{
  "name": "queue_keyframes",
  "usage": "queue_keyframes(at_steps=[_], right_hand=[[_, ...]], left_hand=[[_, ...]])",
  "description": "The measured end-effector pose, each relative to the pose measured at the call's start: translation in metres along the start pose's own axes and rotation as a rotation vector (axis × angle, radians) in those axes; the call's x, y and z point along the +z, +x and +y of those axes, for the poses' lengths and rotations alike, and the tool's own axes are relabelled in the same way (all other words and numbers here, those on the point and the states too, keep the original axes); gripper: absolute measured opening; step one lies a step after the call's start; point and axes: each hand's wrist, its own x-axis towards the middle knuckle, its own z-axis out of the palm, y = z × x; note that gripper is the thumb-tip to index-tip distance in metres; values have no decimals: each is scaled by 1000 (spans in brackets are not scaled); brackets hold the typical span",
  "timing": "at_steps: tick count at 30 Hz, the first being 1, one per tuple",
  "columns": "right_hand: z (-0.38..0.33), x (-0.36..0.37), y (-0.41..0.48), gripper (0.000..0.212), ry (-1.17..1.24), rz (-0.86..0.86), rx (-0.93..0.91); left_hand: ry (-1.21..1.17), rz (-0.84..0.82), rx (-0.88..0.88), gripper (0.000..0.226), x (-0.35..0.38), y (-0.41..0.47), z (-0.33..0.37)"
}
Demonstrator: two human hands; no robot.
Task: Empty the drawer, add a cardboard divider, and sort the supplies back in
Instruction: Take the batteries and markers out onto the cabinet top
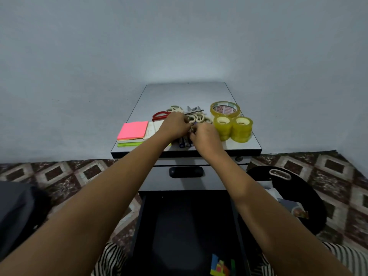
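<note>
The dark drawer (189, 226) stands pulled out below me, with a small pack of coloured sticky flags (222, 267) at its near right. On the grey cabinet top (179, 92) lie scissors with red and cream handles (179, 113), a pink sticky-note stack (133, 130), a few batteries (184, 143), a large tape roll (225, 109) and two stacks of small yellowish tape rolls (234, 128). My left hand (175, 124) and my right hand (205, 134) meet over the supplies, fingers curled on small items I cannot make out.
A closed second drawer front with a black handle (186, 172) sits under the cabinet top. A black bag (288, 196) with a white handle lies on the patterned floor at right. A dark grey object (16, 212) is at the left edge.
</note>
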Motion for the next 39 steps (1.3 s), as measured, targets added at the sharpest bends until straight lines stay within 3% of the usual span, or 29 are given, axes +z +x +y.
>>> queue_keyframes(at_steps=[9,14,17,23,29,32,35,39], right_hand=[[6,-10,-10,27,101,36,36],[8,-25,-34,29,210,92,48],[18,-29,-65,25,331,43,75],[66,3,-132,22,371,-278,206],[112,51,-186,27,192,-725,218],[125,76,-200,20,-14,-953,84],[133,98,-208,19,-243,-1126,-91],[142,126,-220,34,-658,-1155,-225]], left_hand=[[-58,56,21,28,-3,-11,3],[-126,202,97,27,-3,-30,10],[-174,194,183,22,10,-58,11],[-232,9,264,17,65,-121,-2],[-150,-441,169,18,140,-171,-35],[-68,-678,110,21,176,-193,-51],[-12,-781,48,22,205,-211,-60],[14,-871,-57,28,236,-229,-69]])
